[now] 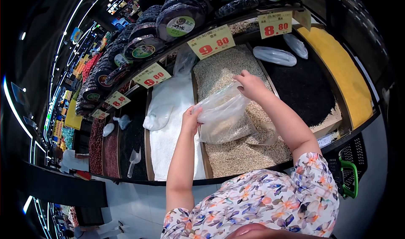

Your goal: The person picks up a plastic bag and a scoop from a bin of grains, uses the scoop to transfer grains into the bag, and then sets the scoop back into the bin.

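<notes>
A clear plastic bag (224, 105) is stretched between my two hands above a bin of pale tan grain (236, 161). My left hand (192, 120) pinches the bag's left edge, over the border with the bin of white grain (168, 150). At the bag's upper right corner, my right hand (252, 86) has its fingers closed on the plastic. The bag hangs loose and crumpled, and grain shows through its lower part. A see-through scoop (266, 136) lies on the tan grain just right of the bag.
To the right are black grain (301, 91) with wrapped plastic bundles (275, 56) and a yellow grain bin (341, 70). On the left lie dark grain with another scoop (134, 161) and reddish beans (97, 142). Price signs (211, 41) line the shelf. A green-handled basket (349, 178) stands lower right.
</notes>
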`<action>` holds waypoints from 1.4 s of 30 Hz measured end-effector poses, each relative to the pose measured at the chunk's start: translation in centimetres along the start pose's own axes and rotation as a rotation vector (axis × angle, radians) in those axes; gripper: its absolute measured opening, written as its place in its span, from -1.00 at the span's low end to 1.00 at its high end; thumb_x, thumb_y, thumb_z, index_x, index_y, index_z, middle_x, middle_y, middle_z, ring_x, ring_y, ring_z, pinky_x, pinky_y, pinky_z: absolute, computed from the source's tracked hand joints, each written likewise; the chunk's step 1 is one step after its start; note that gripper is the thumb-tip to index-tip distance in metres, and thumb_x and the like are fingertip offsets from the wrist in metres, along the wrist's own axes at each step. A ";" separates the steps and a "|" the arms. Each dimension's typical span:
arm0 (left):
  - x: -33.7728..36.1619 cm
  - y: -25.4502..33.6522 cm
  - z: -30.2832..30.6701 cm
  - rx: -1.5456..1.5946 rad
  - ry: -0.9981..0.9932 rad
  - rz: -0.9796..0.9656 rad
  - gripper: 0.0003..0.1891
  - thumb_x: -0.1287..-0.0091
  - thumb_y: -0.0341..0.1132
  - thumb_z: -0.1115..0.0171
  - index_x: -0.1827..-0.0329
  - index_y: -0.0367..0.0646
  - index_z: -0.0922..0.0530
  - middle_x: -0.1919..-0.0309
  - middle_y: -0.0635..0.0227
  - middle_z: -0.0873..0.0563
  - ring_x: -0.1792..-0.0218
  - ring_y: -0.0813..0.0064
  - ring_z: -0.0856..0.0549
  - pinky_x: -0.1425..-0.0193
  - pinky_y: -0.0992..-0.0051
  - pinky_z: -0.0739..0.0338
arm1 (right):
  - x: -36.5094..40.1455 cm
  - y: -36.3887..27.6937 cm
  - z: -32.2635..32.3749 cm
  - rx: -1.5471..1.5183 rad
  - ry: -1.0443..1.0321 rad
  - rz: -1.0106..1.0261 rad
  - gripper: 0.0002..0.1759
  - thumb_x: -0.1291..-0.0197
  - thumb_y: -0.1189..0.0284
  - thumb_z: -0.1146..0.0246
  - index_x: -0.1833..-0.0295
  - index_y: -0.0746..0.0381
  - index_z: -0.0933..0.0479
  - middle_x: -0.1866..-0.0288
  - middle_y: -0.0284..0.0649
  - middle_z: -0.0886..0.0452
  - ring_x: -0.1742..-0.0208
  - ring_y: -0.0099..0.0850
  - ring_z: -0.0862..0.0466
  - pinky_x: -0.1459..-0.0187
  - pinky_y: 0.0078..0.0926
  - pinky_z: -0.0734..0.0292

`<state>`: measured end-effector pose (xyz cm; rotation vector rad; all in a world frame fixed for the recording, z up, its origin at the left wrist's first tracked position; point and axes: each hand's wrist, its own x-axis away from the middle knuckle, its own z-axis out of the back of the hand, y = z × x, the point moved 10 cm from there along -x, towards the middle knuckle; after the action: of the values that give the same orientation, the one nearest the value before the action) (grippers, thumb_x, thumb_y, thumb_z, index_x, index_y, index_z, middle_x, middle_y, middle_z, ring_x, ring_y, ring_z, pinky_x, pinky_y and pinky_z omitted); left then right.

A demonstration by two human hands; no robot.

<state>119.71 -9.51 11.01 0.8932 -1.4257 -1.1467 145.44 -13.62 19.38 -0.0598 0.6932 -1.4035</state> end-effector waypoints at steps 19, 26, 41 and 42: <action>0.8 1.9 1.8 -0.027 0.141 -0.154 -0.62 -0.33 -0.02 -0.08 0.40 -0.19 -0.52 0.55 0.45 -0.57 0.56 0.61 -0.54 0.54 0.56 -0.43 | -0.9 0.3 1.2 -0.100 -0.095 -0.139 -0.79 0.03 0.27 -0.30 0.28 0.11 -0.62 0.31 -0.18 -0.65 0.20 -0.21 -0.62 0.16 -0.29 -0.50; 1.9 3.2 2.5 -0.137 0.207 -0.277 -0.59 -0.34 -0.03 -0.08 0.61 -0.09 -0.41 0.64 0.58 -0.42 0.59 0.73 -0.32 0.49 0.63 -0.19 | -1.3 3.0 -1.2 -0.458 -0.142 -0.231 -0.79 -0.02 0.33 -0.28 0.28 0.24 -0.62 0.38 -0.20 -0.65 0.28 -0.34 -0.63 0.23 -0.41 -0.48; 4.9 3.5 2.0 -0.137 0.087 -0.269 -0.75 -0.19 -0.19 -0.27 0.34 -0.22 -0.54 0.48 0.43 -0.59 0.49 0.67 -0.54 0.41 0.64 -0.42 | 2.1 -2.2 7.4 -0.233 0.367 0.044 -0.77 -0.04 0.48 -0.21 0.13 0.24 -0.54 0.24 -0.17 -0.60 0.17 -0.25 -0.60 0.14 -0.36 -0.50; 5.4 3.4 1.9 -0.155 0.094 -0.230 -0.75 -0.14 -0.22 -0.32 0.31 -0.24 -0.55 0.45 0.40 -0.61 0.45 0.65 -0.56 0.33 0.61 -0.45 | 2.8 -4.5 8.7 -0.214 0.399 0.164 -0.76 -0.02 0.52 -0.20 0.13 0.24 -0.53 0.24 -0.18 -0.58 0.14 -0.23 -0.58 0.13 -0.36 -0.49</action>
<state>117.12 -13.41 15.78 1.0049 -1.1629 -1.3486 145.65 -20.18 27.13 0.1102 1.1530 -1.1886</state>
